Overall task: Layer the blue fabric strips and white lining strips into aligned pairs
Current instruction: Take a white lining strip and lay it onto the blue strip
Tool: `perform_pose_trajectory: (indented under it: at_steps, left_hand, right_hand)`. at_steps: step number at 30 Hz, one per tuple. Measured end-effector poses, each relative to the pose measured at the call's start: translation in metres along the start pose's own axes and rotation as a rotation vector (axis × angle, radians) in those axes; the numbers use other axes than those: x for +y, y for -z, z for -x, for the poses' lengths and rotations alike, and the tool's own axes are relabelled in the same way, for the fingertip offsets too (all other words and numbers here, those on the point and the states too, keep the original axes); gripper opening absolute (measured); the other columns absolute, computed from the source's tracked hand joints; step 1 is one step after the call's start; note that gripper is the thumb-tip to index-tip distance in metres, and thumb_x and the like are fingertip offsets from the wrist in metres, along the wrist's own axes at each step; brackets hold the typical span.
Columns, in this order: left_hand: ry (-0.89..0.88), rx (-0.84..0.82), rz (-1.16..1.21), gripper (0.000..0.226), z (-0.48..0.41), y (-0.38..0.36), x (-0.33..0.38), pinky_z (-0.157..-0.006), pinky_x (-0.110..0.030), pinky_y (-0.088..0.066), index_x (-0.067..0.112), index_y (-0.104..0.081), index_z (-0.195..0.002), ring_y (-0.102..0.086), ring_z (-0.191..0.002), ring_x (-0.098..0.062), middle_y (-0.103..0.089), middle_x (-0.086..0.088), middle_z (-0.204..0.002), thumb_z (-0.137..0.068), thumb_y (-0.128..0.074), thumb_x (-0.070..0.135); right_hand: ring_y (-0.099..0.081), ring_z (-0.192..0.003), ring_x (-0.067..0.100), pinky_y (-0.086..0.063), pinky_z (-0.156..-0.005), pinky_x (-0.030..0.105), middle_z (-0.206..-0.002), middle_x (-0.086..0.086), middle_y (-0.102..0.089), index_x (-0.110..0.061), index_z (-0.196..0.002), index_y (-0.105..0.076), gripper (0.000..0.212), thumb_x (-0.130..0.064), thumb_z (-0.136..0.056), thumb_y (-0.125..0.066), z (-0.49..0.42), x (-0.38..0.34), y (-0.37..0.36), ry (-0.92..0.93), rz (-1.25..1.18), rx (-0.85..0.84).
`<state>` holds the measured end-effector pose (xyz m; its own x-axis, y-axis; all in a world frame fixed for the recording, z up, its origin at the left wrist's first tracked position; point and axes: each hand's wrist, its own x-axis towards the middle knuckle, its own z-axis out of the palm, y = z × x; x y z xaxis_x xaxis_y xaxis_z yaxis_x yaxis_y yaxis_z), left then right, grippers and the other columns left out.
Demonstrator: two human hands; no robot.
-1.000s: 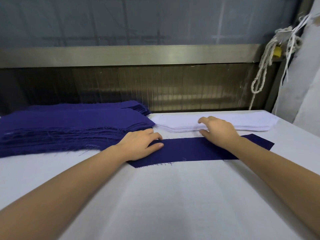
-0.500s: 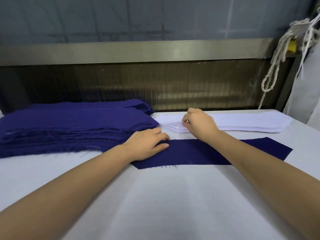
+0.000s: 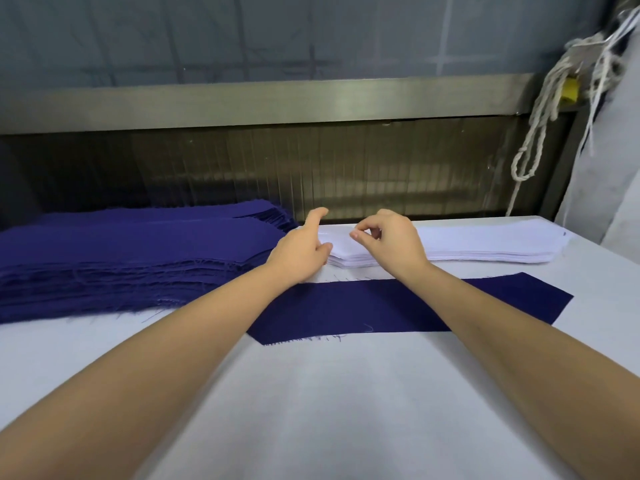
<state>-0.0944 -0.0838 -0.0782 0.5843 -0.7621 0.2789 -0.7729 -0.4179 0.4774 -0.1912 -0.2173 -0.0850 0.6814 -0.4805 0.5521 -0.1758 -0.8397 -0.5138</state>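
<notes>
One blue fabric strip (image 3: 398,306) lies flat on the white table, partly under my forearms. Behind it sits a stack of white lining strips (image 3: 485,245). A thick pile of blue strips (image 3: 131,258) fills the left side. My right hand (image 3: 391,240) hovers over the left end of the white stack with fingers curled, thumb and forefinger pinching at the top lining strip. Beside it, my left hand (image 3: 299,245) has its forefinger stretched out and its thumb touching the same end of the white stack.
The white table (image 3: 329,410) stretches toward me. Behind the stacks a dark ribbed panel (image 3: 311,174) runs under a metal rail. White cords (image 3: 540,119) hang at the back right, next to pale cloth at the right edge.
My left hand has lifted off the single blue strip and moved up to the white stack's left end. My right hand has risen there and curled its fingers into a pinch.
</notes>
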Motion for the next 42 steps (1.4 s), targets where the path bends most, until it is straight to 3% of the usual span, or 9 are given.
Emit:
perform_pose_trajectory:
  at_steps: [5, 9, 12, 16, 20, 26, 29, 35, 42]
  left_hand:
    - [0.099, -0.071, 0.277, 0.045, -0.012, -0.001, 0.007, -0.053, -0.012, -0.044, 0.018, -0.037, -0.140, -0.055, -0.060, -0.010, -0.066, 0.002, -0.082, -0.097, -0.037, 0.004]
    - [0.111, -0.075, 0.324, 0.042, -0.013, 0.000, 0.010, -0.051, -0.017, -0.039, 0.014, -0.050, -0.131, -0.058, -0.064, -0.008, -0.062, 0.005, -0.091, -0.097, -0.030, 0.000]
    - [0.120, -0.038, 0.383, 0.037, -0.008, 0.003, 0.009, -0.051, -0.020, -0.039, 0.016, -0.055, -0.124, -0.059, -0.064, -0.008, -0.062, 0.009, -0.092, -0.095, -0.036, 0.002]
    - [0.197, 0.064, 0.549, 0.016, 0.002, 0.012, 0.008, -0.048, -0.023, -0.040, 0.021, -0.064, -0.095, -0.061, -0.061, -0.012, -0.066, 0.004, -0.095, -0.092, -0.054, 0.033]
    - [0.288, 0.259, 0.609, 0.043, 0.011, 0.023, 0.010, -0.046, -0.024, -0.044, 0.019, -0.065, -0.081, -0.063, -0.058, -0.015, -0.069, 0.003, -0.082, -0.087, -0.050, 0.058]
    - [0.305, 0.358, 0.694, 0.009, 0.024, 0.033, -0.002, -0.043, -0.020, -0.050, 0.010, -0.067, -0.093, -0.061, -0.054, -0.011, -0.063, -0.003, -0.084, -0.092, -0.058, 0.013]
    - [0.331, 0.335, 0.763, 0.013, 0.031, 0.038, -0.011, -0.052, -0.023, -0.056, 0.008, -0.067, -0.090, -0.063, -0.058, -0.014, -0.061, -0.006, -0.087, -0.088, -0.059, -0.001]
    - [0.335, 0.271, 0.800, 0.015, 0.051, 0.046, -0.030, -0.057, -0.021, -0.056, 0.006, -0.066, -0.091, -0.066, -0.063, -0.016, -0.062, -0.009, -0.090, -0.084, -0.063, -0.006]
    - [0.343, 0.135, 0.788, 0.027, 0.071, 0.051, -0.042, -0.054, -0.020, -0.054, 0.010, -0.064, -0.103, -0.067, -0.056, -0.011, -0.060, -0.011, -0.086, -0.081, -0.067, -0.006]
  right_hand:
    - [-0.052, -0.071, 0.013, -0.035, -0.062, 0.024, -0.074, -0.004, -0.063, -0.024, -0.103, -0.072, 0.023, -0.036, -0.093, -0.055, 0.002, -0.006, 0.004, 0.021, 0.149, 0.014]
    - [-0.061, -0.080, 0.023, -0.040, -0.064, 0.027, -0.082, 0.001, -0.067, -0.025, -0.106, -0.067, 0.025, -0.034, -0.097, -0.046, 0.004, -0.010, 0.004, -0.012, 0.238, -0.003]
    - [-0.062, -0.074, 0.024, -0.046, -0.068, 0.030, -0.070, 0.001, -0.065, -0.024, -0.114, -0.059, 0.026, -0.029, -0.098, -0.039, 0.007, -0.009, 0.004, -0.074, 0.165, -0.078]
    - [-0.054, -0.043, 0.016, -0.042, -0.048, 0.023, -0.074, 0.007, -0.069, -0.020, -0.123, -0.048, 0.030, -0.034, -0.098, -0.037, 0.010, -0.009, 0.006, -0.271, -0.248, -0.183]
    - [-0.045, -0.032, 0.013, -0.028, -0.035, 0.016, -0.078, 0.012, -0.062, -0.017, -0.118, -0.042, 0.032, -0.042, -0.099, -0.035, 0.005, -0.005, 0.014, -0.661, -0.820, -0.157]
    - [-0.049, -0.031, 0.011, -0.031, -0.031, 0.014, -0.090, 0.013, -0.052, -0.012, -0.110, -0.045, 0.013, -0.018, -0.098, -0.042, 0.007, 0.007, 0.021, -0.851, -1.006, -0.041]
    - [-0.055, -0.033, 0.011, -0.035, -0.033, 0.013, -0.091, 0.011, -0.048, -0.010, -0.106, -0.048, 0.012, -0.007, -0.096, -0.042, 0.008, 0.014, 0.025, -0.856, -1.011, 0.039]
    - [-0.060, -0.051, 0.014, -0.040, -0.035, 0.013, -0.081, 0.010, -0.052, -0.004, -0.107, -0.051, 0.020, 0.005, -0.090, -0.046, 0.015, 0.031, 0.040, -0.874, -0.970, 0.182]
    - [-0.055, -0.039, 0.012, -0.038, -0.035, 0.014, -0.070, 0.010, -0.053, -0.006, -0.101, -0.057, 0.026, 0.011, -0.083, -0.050, 0.030, 0.046, 0.065, -0.833, -0.827, 0.245]
